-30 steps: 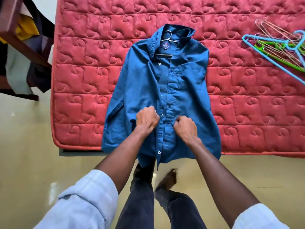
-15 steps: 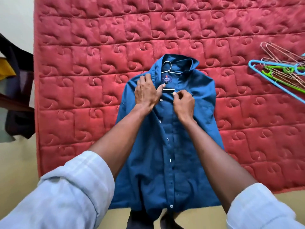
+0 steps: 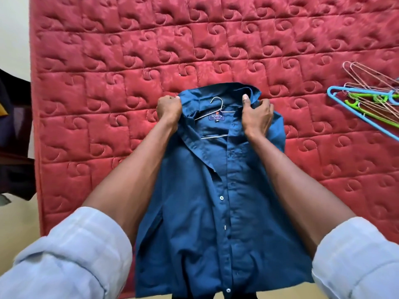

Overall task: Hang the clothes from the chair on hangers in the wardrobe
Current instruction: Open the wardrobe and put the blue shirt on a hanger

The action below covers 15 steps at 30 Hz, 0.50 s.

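Note:
A dark blue button-up shirt (image 3: pixel 216 201) lies front-up on the red quilted mattress (image 3: pixel 108 83). A thin wire hanger (image 3: pixel 217 105) sits inside its collar, hook showing above the label. My left hand (image 3: pixel 168 108) is clenched on the left side of the collar. My right hand (image 3: pixel 257 114) grips the right side of the collar, thumb on top of the fabric. Both shoulders of the shirt are bunched under my hands.
A pile of spare hangers (image 3: pixel 367 100), blue, green and bare wire, lies on the mattress at the right edge. Dark clothes on the chair (image 3: pixel 13 130) show at the far left, beside the mattress. Pale floor (image 3: pixel 17 223) lies below them.
My hands have moved apart from the top buttons out to the two sides of the collar. The view has come closer to the shirt.

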Each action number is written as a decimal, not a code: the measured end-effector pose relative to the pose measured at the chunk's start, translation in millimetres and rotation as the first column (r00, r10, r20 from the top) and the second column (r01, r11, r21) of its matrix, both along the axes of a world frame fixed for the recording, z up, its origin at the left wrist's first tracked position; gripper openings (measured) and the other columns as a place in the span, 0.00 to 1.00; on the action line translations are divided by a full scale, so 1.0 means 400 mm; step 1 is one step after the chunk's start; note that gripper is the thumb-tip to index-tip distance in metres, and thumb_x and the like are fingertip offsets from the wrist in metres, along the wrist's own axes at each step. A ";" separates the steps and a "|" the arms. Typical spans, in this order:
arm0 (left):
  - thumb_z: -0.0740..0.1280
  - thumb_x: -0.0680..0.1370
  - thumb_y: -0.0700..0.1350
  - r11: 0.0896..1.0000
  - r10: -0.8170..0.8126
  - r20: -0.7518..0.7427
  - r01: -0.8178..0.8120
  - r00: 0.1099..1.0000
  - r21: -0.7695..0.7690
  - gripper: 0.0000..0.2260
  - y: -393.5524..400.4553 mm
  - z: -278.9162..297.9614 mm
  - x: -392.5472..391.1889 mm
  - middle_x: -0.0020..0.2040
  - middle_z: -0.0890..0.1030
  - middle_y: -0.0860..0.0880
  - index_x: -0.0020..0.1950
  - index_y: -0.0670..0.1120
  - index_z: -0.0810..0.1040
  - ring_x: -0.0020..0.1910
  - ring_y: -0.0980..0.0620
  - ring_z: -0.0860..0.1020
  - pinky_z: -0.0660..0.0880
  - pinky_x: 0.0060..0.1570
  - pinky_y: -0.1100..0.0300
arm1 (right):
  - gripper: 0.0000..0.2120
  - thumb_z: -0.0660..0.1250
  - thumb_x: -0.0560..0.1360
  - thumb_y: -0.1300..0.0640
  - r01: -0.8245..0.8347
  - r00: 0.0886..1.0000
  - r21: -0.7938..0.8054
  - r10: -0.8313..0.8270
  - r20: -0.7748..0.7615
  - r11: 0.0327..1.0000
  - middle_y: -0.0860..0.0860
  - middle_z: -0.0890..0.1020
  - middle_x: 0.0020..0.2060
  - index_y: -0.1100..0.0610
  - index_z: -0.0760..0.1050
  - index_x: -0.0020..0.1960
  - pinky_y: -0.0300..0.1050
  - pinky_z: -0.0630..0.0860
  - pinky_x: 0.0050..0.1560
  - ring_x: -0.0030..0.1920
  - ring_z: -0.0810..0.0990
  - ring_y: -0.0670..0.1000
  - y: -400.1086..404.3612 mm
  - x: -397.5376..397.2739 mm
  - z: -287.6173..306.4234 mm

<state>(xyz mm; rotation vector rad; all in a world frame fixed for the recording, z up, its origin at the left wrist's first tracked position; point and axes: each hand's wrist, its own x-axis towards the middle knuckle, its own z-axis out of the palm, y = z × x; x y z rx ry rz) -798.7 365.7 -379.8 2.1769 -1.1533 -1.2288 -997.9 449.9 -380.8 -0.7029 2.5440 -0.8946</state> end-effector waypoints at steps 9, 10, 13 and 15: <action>0.65 0.76 0.40 0.956 -0.034 -0.055 0.016 0.998 -0.292 0.10 0.017 0.000 0.005 0.47 0.80 0.55 0.53 0.51 0.79 0.44 0.56 0.76 0.73 0.48 0.60 | 0.07 0.61 0.78 0.60 0.067 0.983 -0.044 -0.059 0.174 0.997 0.57 0.79 0.51 0.60 0.75 0.54 0.43 0.66 0.56 0.51 0.75 0.56 -0.103 -0.106 0.017; 0.64 0.75 0.38 0.938 -0.041 -0.073 0.013 0.996 -0.345 0.10 0.016 -0.002 0.006 0.47 0.81 0.54 0.51 0.51 0.80 0.44 0.57 0.76 0.75 0.51 0.60 | 0.06 0.61 0.77 0.62 0.083 0.981 -0.063 -0.070 0.178 0.995 0.54 0.77 0.49 0.58 0.73 0.53 0.42 0.66 0.56 0.48 0.73 0.53 -0.105 -0.116 0.023; 0.67 0.76 0.40 0.902 -0.167 0.034 0.166 0.985 -0.399 0.09 0.012 0.007 0.002 0.50 0.77 0.47 0.50 0.51 0.84 0.47 0.55 0.76 0.69 0.47 0.73 | 0.16 0.59 0.74 0.68 -0.047 0.996 -0.104 0.054 0.067 0.993 0.49 0.75 0.48 0.58 0.74 0.59 0.40 0.67 0.52 0.47 0.71 0.49 -0.102 -0.136 0.047; 0.70 0.74 0.45 0.881 -0.278 0.131 0.307 0.951 -0.359 0.07 0.010 0.014 0.005 0.50 0.71 0.47 0.50 0.51 0.85 0.47 0.53 0.75 0.68 0.49 0.71 | 0.22 0.56 0.71 0.69 -0.227 0.974 -0.064 0.226 -0.023 0.972 0.53 0.79 0.49 0.55 0.78 0.58 0.39 0.68 0.49 0.47 0.76 0.51 -0.097 -0.151 0.040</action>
